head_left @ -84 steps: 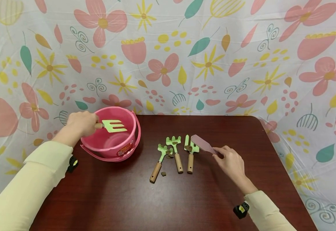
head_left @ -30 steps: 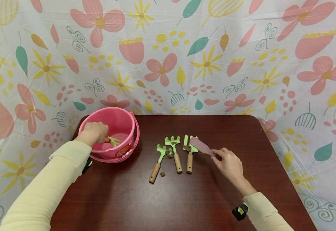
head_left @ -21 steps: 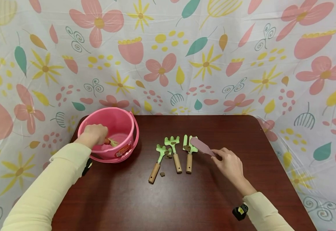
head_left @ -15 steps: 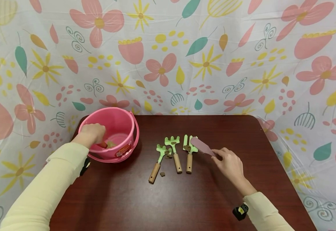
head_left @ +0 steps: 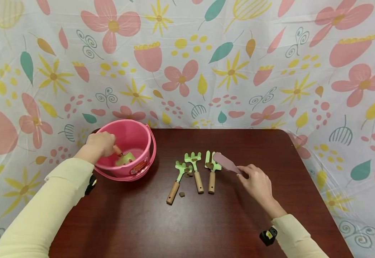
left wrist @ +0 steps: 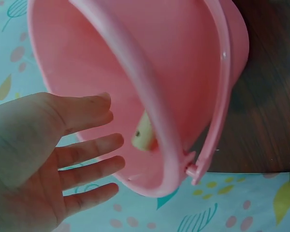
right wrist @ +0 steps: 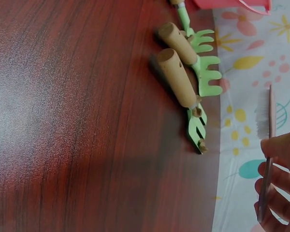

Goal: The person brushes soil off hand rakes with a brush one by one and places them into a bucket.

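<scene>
My left hand (head_left: 100,144) is at the left rim of the pink bucket (head_left: 135,134). In the left wrist view its fingers are extended and hold nothing. A small green hand fork (head_left: 125,158) with a wooden handle lies inside the bucket, apart from the hand. My right hand (head_left: 257,182) grips a mauve brush (head_left: 225,162), whose pale bristles (right wrist: 263,118) show in the right wrist view. The brush head is over a green fork (head_left: 212,177) on the table. Beside that lie a green rake (head_left: 198,176) and another rake (head_left: 174,190), both wooden-handled.
Brown crumbs of dirt (head_left: 182,194) lie on and around the tools on the dark wooden table (head_left: 255,143). The bucket's handle (head_left: 155,147) hangs down on its right side. A flower-patterned cloth (head_left: 187,53) hangs behind the table.
My left hand carried the small fork from above the bucket down into it, let go, and has drawn back up and left. The right hand and brush have hardly moved.
</scene>
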A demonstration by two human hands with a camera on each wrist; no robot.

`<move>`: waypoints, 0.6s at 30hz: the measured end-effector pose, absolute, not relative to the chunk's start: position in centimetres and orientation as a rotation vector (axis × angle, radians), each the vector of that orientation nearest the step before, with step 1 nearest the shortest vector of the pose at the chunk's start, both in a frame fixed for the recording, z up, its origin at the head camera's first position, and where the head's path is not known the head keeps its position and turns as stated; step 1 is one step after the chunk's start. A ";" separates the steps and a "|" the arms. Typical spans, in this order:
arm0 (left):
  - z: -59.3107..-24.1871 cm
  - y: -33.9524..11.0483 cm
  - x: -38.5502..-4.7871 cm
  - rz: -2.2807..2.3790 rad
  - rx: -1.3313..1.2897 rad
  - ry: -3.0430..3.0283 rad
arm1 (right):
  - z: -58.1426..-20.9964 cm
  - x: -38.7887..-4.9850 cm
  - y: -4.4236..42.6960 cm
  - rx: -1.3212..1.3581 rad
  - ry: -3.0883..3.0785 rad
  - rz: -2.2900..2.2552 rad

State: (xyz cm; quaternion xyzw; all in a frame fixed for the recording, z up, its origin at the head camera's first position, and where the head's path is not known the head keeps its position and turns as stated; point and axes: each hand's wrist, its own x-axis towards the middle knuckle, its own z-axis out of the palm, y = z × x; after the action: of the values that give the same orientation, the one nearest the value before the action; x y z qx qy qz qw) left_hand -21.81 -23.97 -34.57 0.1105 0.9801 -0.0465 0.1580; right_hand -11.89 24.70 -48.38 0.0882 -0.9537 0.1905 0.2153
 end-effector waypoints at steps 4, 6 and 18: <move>-34.4 -23.7 -21.6 -0.153 0.384 2.873 | -48.4 -11.8 24.7 0.242 -2.638 0.535; -34.3 -23.6 -21.5 -0.168 0.406 2.900 | -48.4 -11.8 24.8 0.242 -2.635 0.539; -33.2 -21.8 -20.9 -0.189 0.498 2.982 | -48.7 -11.7 24.8 0.217 -2.663 0.545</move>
State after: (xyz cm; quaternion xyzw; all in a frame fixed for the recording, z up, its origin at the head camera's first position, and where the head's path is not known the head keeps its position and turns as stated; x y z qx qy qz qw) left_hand -20.89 -21.78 -33.24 0.1640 0.9829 -0.0623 0.0560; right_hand -11.70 24.80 -48.71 0.0778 -0.9557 0.1956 0.2059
